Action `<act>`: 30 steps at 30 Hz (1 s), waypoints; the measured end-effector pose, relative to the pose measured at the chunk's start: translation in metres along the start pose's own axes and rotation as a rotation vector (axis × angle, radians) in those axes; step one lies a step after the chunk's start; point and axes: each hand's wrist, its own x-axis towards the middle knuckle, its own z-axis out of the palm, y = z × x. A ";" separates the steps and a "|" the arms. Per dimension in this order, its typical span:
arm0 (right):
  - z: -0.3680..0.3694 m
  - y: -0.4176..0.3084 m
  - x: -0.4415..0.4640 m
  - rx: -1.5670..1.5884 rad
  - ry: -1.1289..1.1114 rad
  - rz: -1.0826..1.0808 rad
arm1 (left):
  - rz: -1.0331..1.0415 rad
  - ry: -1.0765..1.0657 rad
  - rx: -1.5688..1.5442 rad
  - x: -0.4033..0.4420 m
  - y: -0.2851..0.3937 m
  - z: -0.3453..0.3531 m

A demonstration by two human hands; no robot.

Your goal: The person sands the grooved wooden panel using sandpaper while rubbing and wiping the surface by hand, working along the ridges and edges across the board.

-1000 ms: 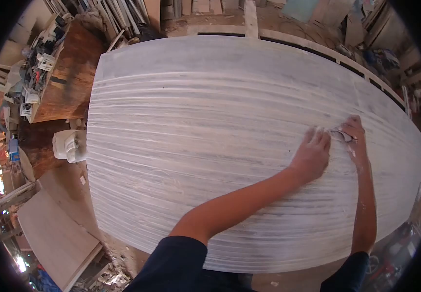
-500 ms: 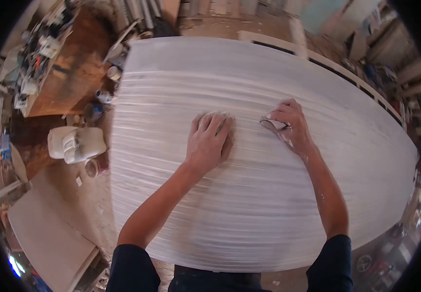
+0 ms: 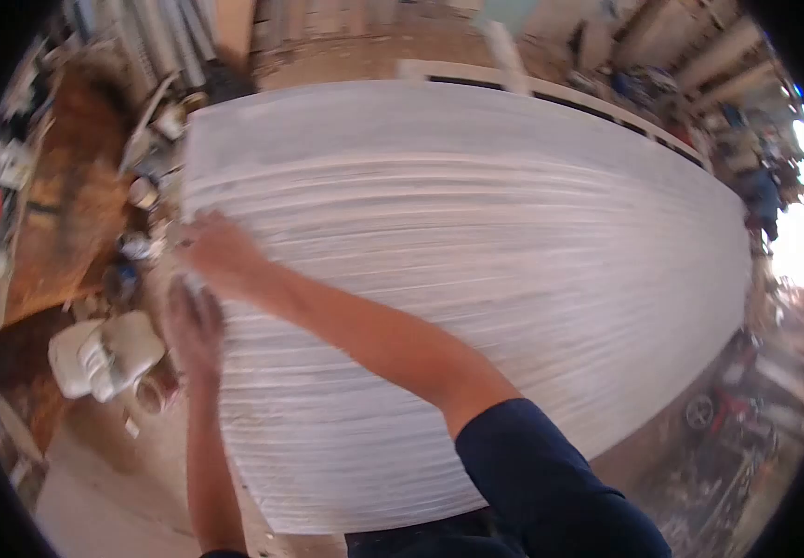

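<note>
A large white ribbed panel [image 3: 476, 279], dusted with powder, spreads out in front of me. My right hand [image 3: 223, 253] reaches across to the panel's left edge, its fingers curled down over it. A folded piece of sandpaper is in that hand, mostly hidden by the fingers and motion blur. Just below, my left hand [image 3: 196, 325] is beside the same edge, with its fingers stretched out and slightly apart. The left hand looks smeared by movement, and I see nothing in it.
Left of the panel stand a whitish plastic jug [image 3: 109, 353], an open can [image 3: 153, 392] and a brown wooden board [image 3: 67, 205]. A pale frame [image 3: 560, 98] lies behind the far edge. A red wheeled object [image 3: 713, 411] is at the lower right.
Both hands have moved left from the panel's middle to its left edge. My right arm now stretches across the panel, above the left hand. The view has shifted to the right.
</note>
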 end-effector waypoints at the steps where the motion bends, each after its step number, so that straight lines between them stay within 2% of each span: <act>1: -0.011 0.004 -0.013 0.013 0.111 -0.047 | 0.034 -0.003 -0.039 -0.001 0.009 -0.003; 2: -0.024 0.015 -0.031 -0.014 0.102 -0.026 | 0.045 -0.036 0.035 -0.003 -0.004 0.002; 4: -0.059 0.038 -0.074 0.013 0.111 -0.088 | -0.007 -0.056 -0.067 -0.002 0.010 -0.001; 5: -0.081 0.051 -0.095 0.005 0.059 -0.060 | -0.073 -0.071 -0.147 -0.002 0.011 -0.005; 8: -0.170 0.105 -0.182 -0.039 -0.078 0.031 | -0.127 -0.034 -0.124 -0.008 0.003 0.007; 9: -0.201 0.118 -0.210 -0.031 -0.026 0.129 | -0.144 -0.035 -0.123 -0.010 0.001 0.012; 10: -0.224 0.143 -0.246 -0.122 -0.026 0.039 | -0.150 0.016 -0.135 -0.011 -0.002 0.018; 11: -0.255 0.157 -0.274 0.013 -0.164 0.362 | -0.160 0.071 -0.141 -0.013 -0.002 0.022; 12: -0.279 0.174 -0.304 -0.154 -0.141 0.280 | -0.188 0.076 -0.129 -0.012 -0.002 0.022; 15: -0.342 0.201 -0.353 -0.275 -0.205 0.117 | -0.261 0.057 -0.032 -0.013 -0.002 0.019; 19: -0.352 0.206 -0.358 -0.189 -0.212 0.140 | -0.208 0.052 0.048 -0.008 -0.031 0.016; 21: -0.339 0.204 -0.346 -0.144 -0.145 0.070 | -0.210 0.060 0.104 -0.010 -0.037 0.016; 23: -0.348 0.210 -0.358 -0.159 -0.173 0.065 | -0.262 0.056 -0.004 -0.008 -0.036 0.015; 24: -0.352 0.214 -0.360 -0.183 -0.193 0.053 | -0.188 0.116 -0.028 -0.010 -0.034 0.019; 28: -0.353 0.220 -0.370 -0.147 -0.161 0.066 | -0.220 0.126 0.004 -0.012 -0.033 0.018; 30: -0.326 0.214 -0.350 -0.197 -0.158 -0.051 | -0.215 0.074 -0.080 -0.009 -0.033 0.017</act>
